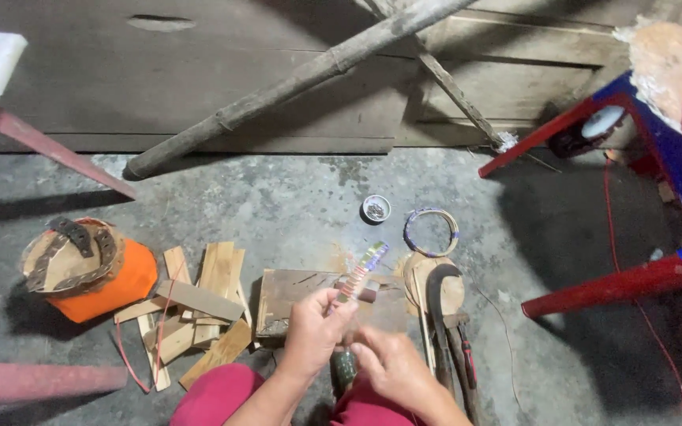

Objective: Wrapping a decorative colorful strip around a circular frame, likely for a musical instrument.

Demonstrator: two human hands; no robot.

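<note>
- The left hand [312, 330] is seen closed, fingers pinched around the lower end of a thin flat stick wrapped in multicoloured strips [361, 273]; the stick is held tilted, its upper end pointing away to the right.
- The right hand [392, 364] is held just beside the left, fingers curled at the base of the stick; whether anything is gripped in it cannot be told.
- The stick is located above a flat wooden board [290, 296] lying on the concrete floor [278, 197].
- A dark green object [345, 368] is partly seen below and between the hands; its kind cannot be told.
- A pile of short wooden slats [199, 308] is noted left of the board, with a red cord [126, 359] running through it.
- An orange stool-like object [116, 284] with a woven brown top is found further left.
- A small round tin [376, 208] and a hoop wrapped in purple and pale strips [431, 233] are placed beyond the board.
- A curved dark blade with handle [440, 304] is laid right of the hands, over round wooden discs [418, 272].
- A red and blue frame [657, 158] stands at the right.
</note>
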